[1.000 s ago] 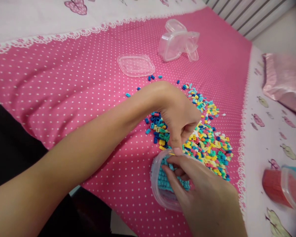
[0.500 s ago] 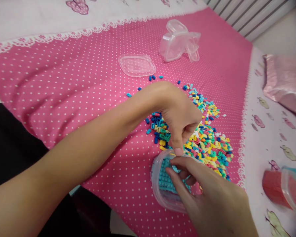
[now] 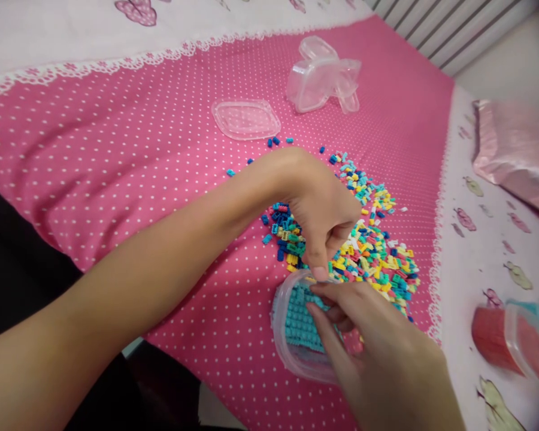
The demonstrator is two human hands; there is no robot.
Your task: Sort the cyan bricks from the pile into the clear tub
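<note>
A clear plastic tub [image 3: 284,353] rests on the pink dotted cloth, with turquoise toy bricks [image 3: 302,326] lined up in rows inside. My left hand [image 3: 326,209] reaches over from the far side, wrist bent sharply. Its thumb presses on the tub's far rim while the other fingers curl, partly hidden. Over the tub's opening is my right hand [image 3: 377,347], thumb and index finger close together at the bricks. Whatever is between those fingertips is too small or hidden to make out. Beyond the tub spreads a pile of loose multicoloured bricks [image 3: 372,257].
A clear lid [image 3: 247,120] lies flat past the pile, with stacked clear tubs [image 3: 323,81] to its right. On the right are a tub with red contents [image 3: 494,338] and a shiny pink pouch [image 3: 518,152]. A few stray bricks [image 3: 273,142] lie near the lid.
The view has shifted slightly, so everything sits a little further left. My right fingertips have moved slightly over the bricks, showing more turquoise rows. My left hand keeps its place on the rim.
</note>
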